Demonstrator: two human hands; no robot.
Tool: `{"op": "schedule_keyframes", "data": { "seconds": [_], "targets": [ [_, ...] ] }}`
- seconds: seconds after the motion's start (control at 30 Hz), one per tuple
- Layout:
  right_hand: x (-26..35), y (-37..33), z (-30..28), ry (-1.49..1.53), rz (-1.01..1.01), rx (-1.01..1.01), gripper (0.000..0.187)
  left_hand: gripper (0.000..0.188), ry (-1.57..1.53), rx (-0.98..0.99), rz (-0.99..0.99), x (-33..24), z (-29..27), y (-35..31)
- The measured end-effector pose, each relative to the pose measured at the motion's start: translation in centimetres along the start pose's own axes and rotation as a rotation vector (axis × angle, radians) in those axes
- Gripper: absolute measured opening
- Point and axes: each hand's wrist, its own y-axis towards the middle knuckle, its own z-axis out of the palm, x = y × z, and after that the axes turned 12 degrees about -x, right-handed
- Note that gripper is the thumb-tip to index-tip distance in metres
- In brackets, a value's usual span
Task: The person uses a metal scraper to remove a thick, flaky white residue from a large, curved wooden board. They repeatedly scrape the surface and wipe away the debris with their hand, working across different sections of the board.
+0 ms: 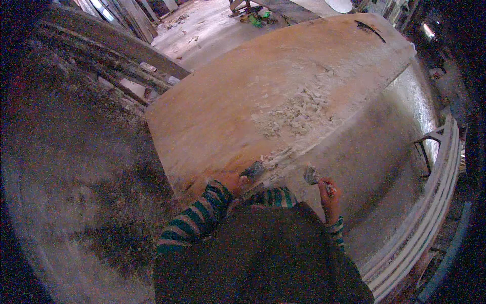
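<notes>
A large brown wooden board lies in front of me, its near right part covered with white putty and crumbly flakes. My left hand rests on the board's near edge and grips a flat scraper whose blade touches the board. Off the board's right edge, my right hand is raised and closed around the handle of a second putty knife, its blade pointing up and left. Striped green sleeves cover both forearms.
A dusty concrete floor spreads to the left. Stacked pale planks curve along the right side. Dark timber beams lean at the upper left, and debris lies on the floor beyond the board.
</notes>
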Motion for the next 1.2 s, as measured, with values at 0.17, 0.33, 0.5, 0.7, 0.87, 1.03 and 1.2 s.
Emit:
{"op": "schedule_keyframes", "data": {
  "seconds": [0.17,0.33,0.5,0.7,0.87,1.03,1.2],
  "targets": [
    [2.7,-0.6,1.1,-0.331,-0.138,0.038,0.011,0.056,0.103,0.024,-0.039,1.9,-1.4,-3.3],
    [-1.1,-1.6,2.4,-0.236,-0.325,0.039,0.013,0.057,0.074,-0.106,0.056,-0.1,2.7,-2.4],
    [1.3,-2.8,3.5,0.021,-0.087,0.038,0.013,0.062,-0.035,0.028,-0.059,-5.2,-2.6,-1.1],
    [0.3,-2.2,2.6,-0.123,-0.245,0.029,0.013,0.068,-0.017,-0.034,0.056,-5.8,-3.6,-1.5],
    [-2.2,-2.7,5.4,0.133,0.110,-0.046,0.013,0.067,0.029,-0.117,0.028,-7.8,-3.3,-0.2],
    [-3.6,-1.2,6.9,0.280,0.167,-0.005,0.016,0.062,0.043,-0.181,0.040,-3.9,1.1,-1.8],
    [-1.2,-1.8,8.0,0.353,0.246,-0.041,0.018,0.058,-0.010,-0.245,-0.006,-3.8,3.1,-2.2]
  ]
}}
